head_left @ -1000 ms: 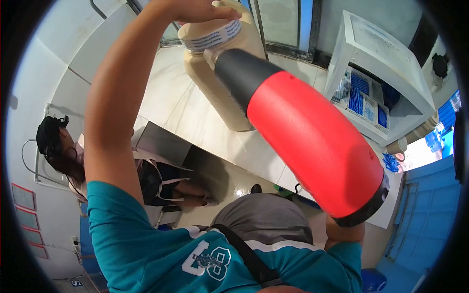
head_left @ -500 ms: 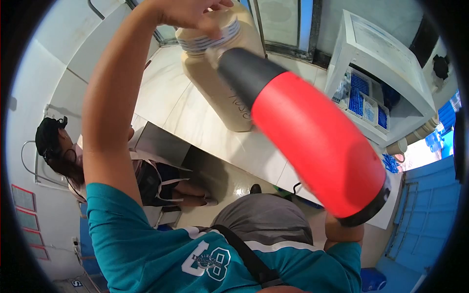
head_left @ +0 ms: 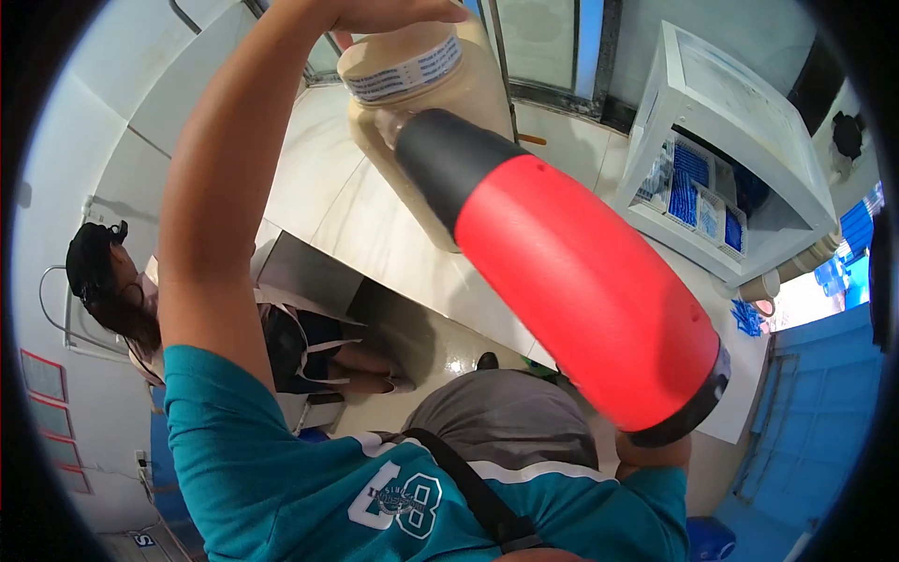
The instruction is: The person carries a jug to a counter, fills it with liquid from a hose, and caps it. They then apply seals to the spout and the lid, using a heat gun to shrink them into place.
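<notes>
A large cream plastic jar (head_left: 370,126) stands on the white tiled counter, with a printed band (head_left: 407,73) around its lid edge. My left hand (head_left: 398,13) is over the lid at the top of the view, fingers stretched out and partly cut off by the frame. A red heat gun (head_left: 571,272) with a black front fills the middle, its metal nozzle (head_left: 391,126) pointing at the jar just below the band. The gun's body hides my right hand, which holds it up; only the right forearm (head_left: 653,451) shows beneath.
A second cream container (head_left: 482,70) stands behind the jar. At right, a white open-fronted cabinet (head_left: 655,103) holds baskets of blue items. Blue scraps (head_left: 747,318) and cups (head_left: 760,284) lie nearby. Another person (head_left: 112,281) is at the left, beyond the counter (head_left: 323,201).
The heat gun has shifted left and slightly down along the jar. My left hand has risen, its fingers lifting off the lid edge. The band's print now shows sharply.
</notes>
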